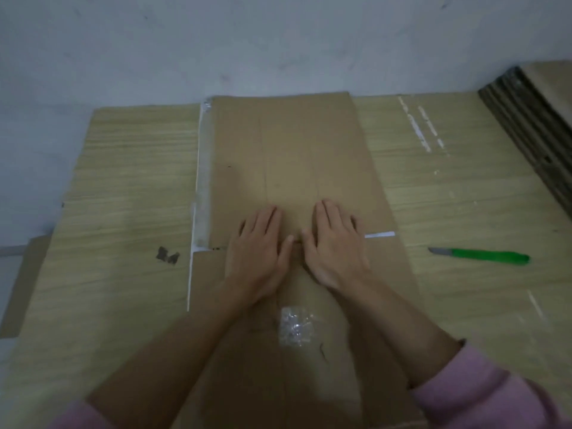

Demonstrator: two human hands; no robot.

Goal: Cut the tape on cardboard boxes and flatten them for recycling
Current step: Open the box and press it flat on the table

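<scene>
Flattened brown cardboard box (291, 156) lies flat on wood-grain floor (130, 168), nothing inside; crumpled clear tape scrap (295, 329) rests on near panel. Left hand (258, 253) and right hand (335, 246) side by side, palms down, fingers straight, pressing box middle. Green-handled utility knife (486, 257) on floor, right, apart from box. Stack of flattened cardboard (532, 131) far right.

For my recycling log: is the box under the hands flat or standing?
Flat. The cardboard box lies spread on the table, both hands pressing it down.
</scene>
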